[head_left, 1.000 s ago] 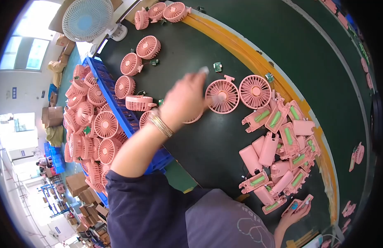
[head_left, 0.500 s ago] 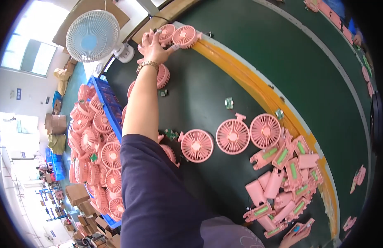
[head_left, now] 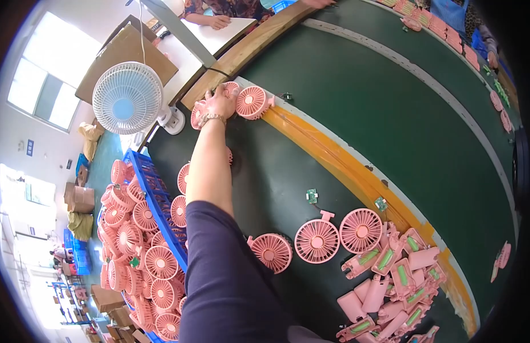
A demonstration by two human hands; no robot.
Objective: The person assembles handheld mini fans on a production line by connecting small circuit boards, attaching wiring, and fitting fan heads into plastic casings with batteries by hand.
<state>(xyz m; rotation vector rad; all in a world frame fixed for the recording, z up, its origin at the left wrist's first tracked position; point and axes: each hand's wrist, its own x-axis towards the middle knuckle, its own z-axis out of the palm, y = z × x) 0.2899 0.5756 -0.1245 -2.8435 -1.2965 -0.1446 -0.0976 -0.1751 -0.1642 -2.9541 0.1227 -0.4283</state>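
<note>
My left arm stretches to the far end of the dark work surface, a bracelet on its wrist. Its hand (head_left: 217,105) is bent over a small pink fan head (head_left: 232,90), fingers curled at its edge and partly hidden. Just right of it lies another pink fan head (head_left: 252,103); a further round pink fan head (head_left: 196,116) shows left of the wrist. Nearer me a row includes a fan head with a stub (head_left: 317,241), one beside it (head_left: 361,231) and one by my sleeve (head_left: 271,253). My right hand is out of the picture.
A blue crate (head_left: 156,194) heaped with pink fan heads (head_left: 129,239) stands at the left. Pink handle shells (head_left: 402,274) with green cells are piled at the right. Small green circuit boards (head_left: 312,196) lie about. A white desk fan (head_left: 128,98) stands far left; a person's hand (head_left: 220,22) rests beyond.
My left hand has gone from spread fingers to fingers curled over a fan head. The view has tilted, so things sit lower. My right hand, with a pink shell, has left the picture.
</note>
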